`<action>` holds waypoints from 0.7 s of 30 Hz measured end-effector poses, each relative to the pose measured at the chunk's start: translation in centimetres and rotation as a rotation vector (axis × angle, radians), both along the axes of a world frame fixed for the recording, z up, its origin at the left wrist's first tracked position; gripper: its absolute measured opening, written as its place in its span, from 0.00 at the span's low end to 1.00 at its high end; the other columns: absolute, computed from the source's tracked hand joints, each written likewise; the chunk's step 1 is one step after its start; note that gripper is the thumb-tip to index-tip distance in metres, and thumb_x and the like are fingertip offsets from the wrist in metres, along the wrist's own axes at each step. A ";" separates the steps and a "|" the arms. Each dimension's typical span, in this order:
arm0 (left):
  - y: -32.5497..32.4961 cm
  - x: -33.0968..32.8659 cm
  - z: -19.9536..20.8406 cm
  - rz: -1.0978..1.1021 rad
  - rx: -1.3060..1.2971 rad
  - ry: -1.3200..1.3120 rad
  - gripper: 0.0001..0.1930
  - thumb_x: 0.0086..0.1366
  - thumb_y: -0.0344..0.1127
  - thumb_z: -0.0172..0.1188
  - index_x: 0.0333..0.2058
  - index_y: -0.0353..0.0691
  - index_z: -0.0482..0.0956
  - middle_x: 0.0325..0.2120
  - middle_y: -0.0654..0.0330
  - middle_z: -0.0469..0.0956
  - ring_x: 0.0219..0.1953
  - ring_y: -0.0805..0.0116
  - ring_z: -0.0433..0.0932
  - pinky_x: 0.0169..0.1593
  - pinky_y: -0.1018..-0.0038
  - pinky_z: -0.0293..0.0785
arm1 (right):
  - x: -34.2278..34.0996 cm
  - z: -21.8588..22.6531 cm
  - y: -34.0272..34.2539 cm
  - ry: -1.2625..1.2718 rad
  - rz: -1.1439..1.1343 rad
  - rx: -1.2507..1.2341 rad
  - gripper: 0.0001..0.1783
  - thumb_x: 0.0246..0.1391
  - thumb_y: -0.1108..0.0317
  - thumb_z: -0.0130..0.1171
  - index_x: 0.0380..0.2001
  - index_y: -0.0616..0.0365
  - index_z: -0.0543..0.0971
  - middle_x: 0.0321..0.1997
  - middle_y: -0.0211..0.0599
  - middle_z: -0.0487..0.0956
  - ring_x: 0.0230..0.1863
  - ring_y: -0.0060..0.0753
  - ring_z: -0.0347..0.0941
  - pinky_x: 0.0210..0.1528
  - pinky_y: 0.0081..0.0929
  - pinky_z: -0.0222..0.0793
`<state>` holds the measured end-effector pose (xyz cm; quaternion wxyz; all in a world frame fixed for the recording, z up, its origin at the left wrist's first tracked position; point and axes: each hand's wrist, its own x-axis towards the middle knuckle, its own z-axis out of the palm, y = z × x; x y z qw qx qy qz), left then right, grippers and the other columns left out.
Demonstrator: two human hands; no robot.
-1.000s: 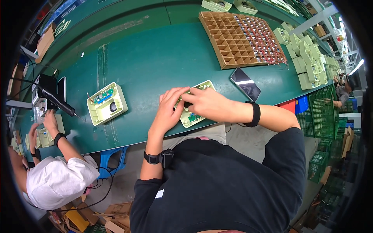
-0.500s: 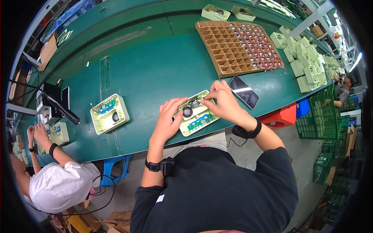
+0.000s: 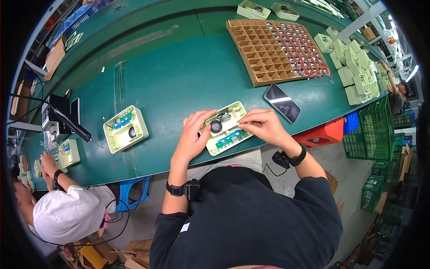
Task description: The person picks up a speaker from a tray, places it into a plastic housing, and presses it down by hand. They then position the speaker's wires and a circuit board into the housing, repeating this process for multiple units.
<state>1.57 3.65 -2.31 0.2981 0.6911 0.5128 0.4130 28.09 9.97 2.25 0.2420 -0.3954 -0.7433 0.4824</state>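
Note:
In front of me on the table lies a pale green plastic housing [image 3: 212, 147], open side up. Inside are a green circuit board [image 3: 229, 141], a round black part like a small speaker [image 3: 216, 126] and a second dark round part [image 3: 223, 116]. My left hand [image 3: 193, 136] grips the housing's left end, thumb at the rim near the speaker. Over the right end, my right hand [image 3: 267, 127] is closed, thumb and forefinger pinched above the board's end. Whatever sits between those fingertips is too small to make out; thin wires run nearby.
A similar housing [image 3: 142, 127] stands to the left. Beyond my right hand lies a phone [image 3: 282, 103], with a divided cardboard tray [image 3: 263, 49] of red-wired parts behind it. Housings [image 3: 356, 67] are piled at the right. A co-worker [image 3: 67, 210] sits at the left.
My right hand has moved down from the far round part toward the board's right end. The far round part is more exposed now. My left hand stays on the housing.

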 end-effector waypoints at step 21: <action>0.0 -0.1 -0.6 -0.010 0.015 0.004 0.21 0.70 0.30 0.55 0.61 0.41 0.78 0.55 0.54 0.79 0.59 0.56 0.75 0.64 0.64 0.63 | -2.4 2.9 2.1 -0.586 0.688 0.683 0.04 0.41 0.70 0.66 0.23 0.60 0.84 0.31 0.39 0.80 0.32 0.44 0.82 0.31 0.44 0.75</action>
